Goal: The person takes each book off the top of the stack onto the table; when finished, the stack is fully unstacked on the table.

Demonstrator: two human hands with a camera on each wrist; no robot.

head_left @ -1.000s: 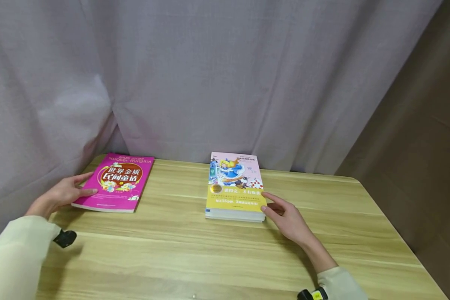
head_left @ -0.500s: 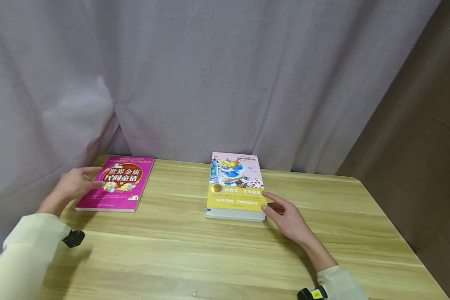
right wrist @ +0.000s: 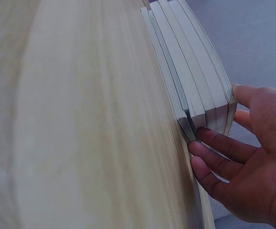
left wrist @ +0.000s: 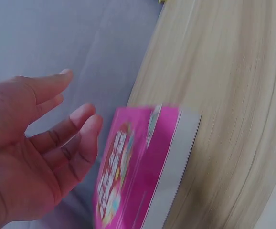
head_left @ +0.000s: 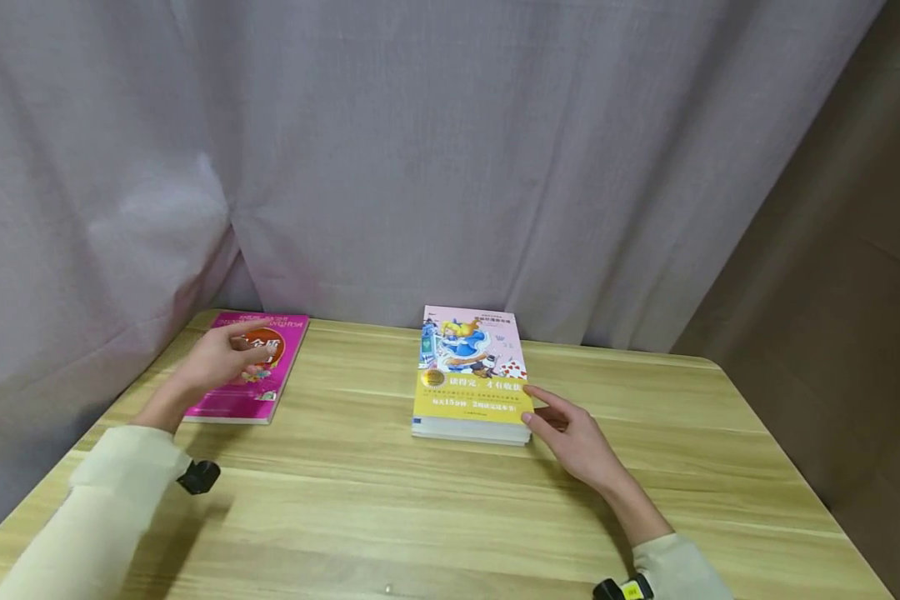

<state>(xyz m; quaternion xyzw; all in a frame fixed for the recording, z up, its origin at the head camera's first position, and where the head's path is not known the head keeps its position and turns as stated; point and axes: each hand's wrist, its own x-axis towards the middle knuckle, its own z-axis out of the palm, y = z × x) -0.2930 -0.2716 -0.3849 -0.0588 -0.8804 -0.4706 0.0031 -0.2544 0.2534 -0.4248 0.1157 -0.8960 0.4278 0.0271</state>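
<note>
A pink storybook (head_left: 232,407) lies at the left of the table, its cover partly hidden by my left hand (head_left: 216,358). That hand hovers over it with loosely bent fingers and nothing in them; in the left wrist view a gap shows between the fingers (left wrist: 83,143) and the pink book (left wrist: 147,167). Mid-table is a stack of books (head_left: 471,375), topped by one with a pink and yellow cover and a girl in blue. My right hand (head_left: 581,442) touches the stack's right side near its front corner. The right wrist view shows fingertips (right wrist: 202,164) against the stacked books (right wrist: 190,62).
Grey curtain (head_left: 375,167) hangs right behind the table's back edge. The wooden table (head_left: 390,517) has a rounded back right corner, and its right edge slopes toward the viewer. A black wrist device (head_left: 198,477) sits at the left cuff.
My left hand has let go of the pink book's left edge and moved right, over its cover. The right hand and the stack have stayed in place.
</note>
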